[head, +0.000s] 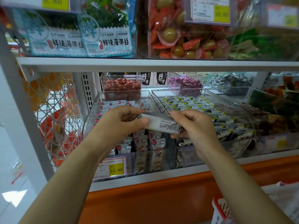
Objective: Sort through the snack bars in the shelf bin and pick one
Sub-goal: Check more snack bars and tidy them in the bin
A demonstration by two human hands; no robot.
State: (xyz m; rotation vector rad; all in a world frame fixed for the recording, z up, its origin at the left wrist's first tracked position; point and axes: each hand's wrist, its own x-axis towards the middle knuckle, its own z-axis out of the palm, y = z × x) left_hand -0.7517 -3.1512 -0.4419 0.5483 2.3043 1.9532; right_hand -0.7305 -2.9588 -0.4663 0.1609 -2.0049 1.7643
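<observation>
Over the front rim of the clear plastic shelf bin (90,120) of white cartoon-print snack packs, your left hand (119,123) and right hand (192,125) pinch opposite ends of one silver-white foil snack bar (161,122), label up: inspecting; next keep it or drop it back.

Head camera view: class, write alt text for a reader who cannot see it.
Both hands, left hand and right hand, hold one silver snack bar above a clear shelf bin of wrapped bars. A yellow price tag reads 15.80.
</observation>
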